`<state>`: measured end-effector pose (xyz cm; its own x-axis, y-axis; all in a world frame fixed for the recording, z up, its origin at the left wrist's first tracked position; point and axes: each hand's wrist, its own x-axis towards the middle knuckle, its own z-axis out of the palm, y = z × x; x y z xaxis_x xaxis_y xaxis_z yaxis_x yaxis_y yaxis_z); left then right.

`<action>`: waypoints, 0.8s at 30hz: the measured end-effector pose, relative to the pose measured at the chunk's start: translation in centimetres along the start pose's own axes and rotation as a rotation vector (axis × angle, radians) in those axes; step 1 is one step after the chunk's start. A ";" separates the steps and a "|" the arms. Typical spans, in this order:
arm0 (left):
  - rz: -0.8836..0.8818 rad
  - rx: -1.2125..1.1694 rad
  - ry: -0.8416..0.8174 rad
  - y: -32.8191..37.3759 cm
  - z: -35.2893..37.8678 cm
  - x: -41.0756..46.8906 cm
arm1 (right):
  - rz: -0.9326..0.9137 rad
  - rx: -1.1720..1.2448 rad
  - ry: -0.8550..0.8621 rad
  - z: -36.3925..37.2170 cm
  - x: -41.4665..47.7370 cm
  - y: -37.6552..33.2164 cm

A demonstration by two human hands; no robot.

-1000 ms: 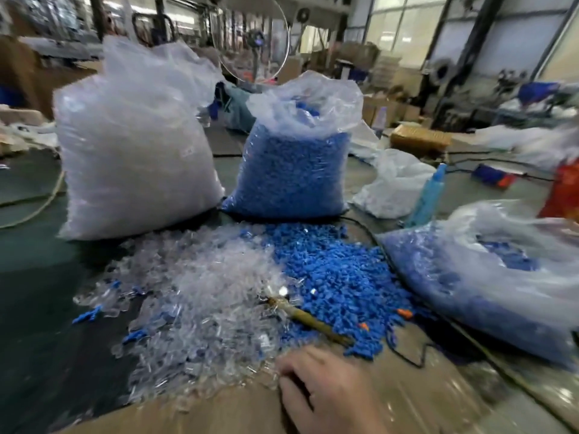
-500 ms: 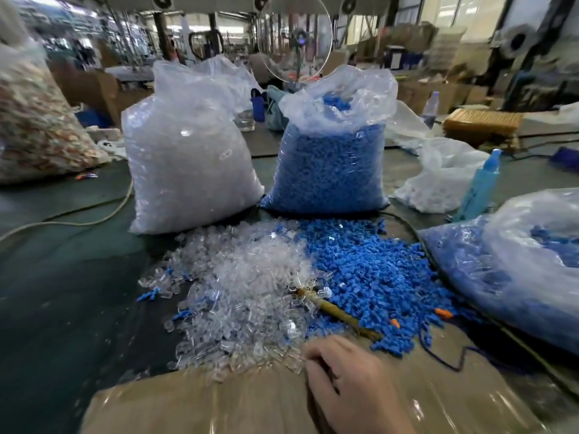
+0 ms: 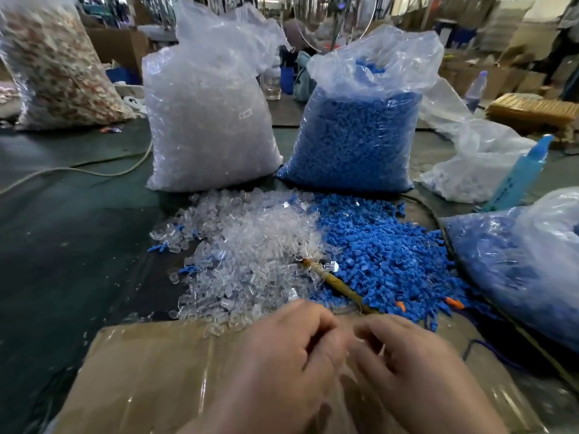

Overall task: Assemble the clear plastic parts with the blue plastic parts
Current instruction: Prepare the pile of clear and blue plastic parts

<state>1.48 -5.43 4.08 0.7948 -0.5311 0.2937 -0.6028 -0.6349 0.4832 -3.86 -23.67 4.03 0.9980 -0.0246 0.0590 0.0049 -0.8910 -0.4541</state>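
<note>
At the desk's near edge, left hand meets right hand.
Fingers curled, contents unclear; clear parts seem light, slick: pinch sides.

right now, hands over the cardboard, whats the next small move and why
Probably reach the right hand forward for one piece from the loose pile of blue plastic parts. It and the left hand hover curled over the taped brown cardboard sheet, blur hiding any held piece; that pile lies just ahead, beside the pile of clear plastic parts.
</note>
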 end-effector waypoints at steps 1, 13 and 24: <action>-0.067 -0.056 0.015 0.4 -0.2 -1.4 | 0.037 -0.054 -0.010 -0.3 0.0 0.4; -0.362 0.345 -0.047 -3.2 2.6 -1.4 | -0.007 -0.298 -0.083 3.6 3.8 -1.2; -0.235 0.331 0.114 -4.0 3.3 -0.4 | -0.186 -0.154 0.111 6.6 6.4 -0.6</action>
<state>3.30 -4.54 -0.65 0.9048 -0.2969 0.3052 -0.3796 -0.8873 0.2620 2.99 -20.32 -1.18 0.9677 0.1044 0.2295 0.1695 -0.9432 -0.2857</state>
